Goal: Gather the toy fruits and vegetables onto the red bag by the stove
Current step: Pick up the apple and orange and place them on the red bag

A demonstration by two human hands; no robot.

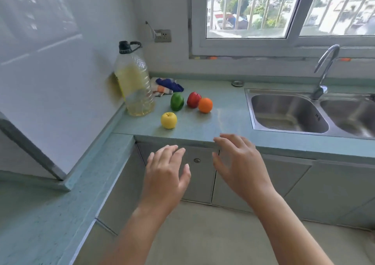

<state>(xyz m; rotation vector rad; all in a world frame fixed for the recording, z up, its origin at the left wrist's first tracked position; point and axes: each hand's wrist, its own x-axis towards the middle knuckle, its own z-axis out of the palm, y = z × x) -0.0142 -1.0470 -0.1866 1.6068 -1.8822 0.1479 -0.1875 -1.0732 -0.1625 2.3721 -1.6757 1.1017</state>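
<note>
Four toys, a yellow apple (168, 120), green pepper (177, 101), red pepper (193, 100) and orange (205, 105), sit on the worktop (223, 118) ahead of the spread, empty fingers (172, 151) of the left hand (165, 175) and right hand (241, 165), so I would cup the nearest apple first; no red bag shows.

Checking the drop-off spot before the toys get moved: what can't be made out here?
- The red bag and stove: nowhere in the head view, outside the frame.
- The cloth: its left part is hidden behind the oil bottle.
- The right sink basin: cut off by the right edge.
</note>
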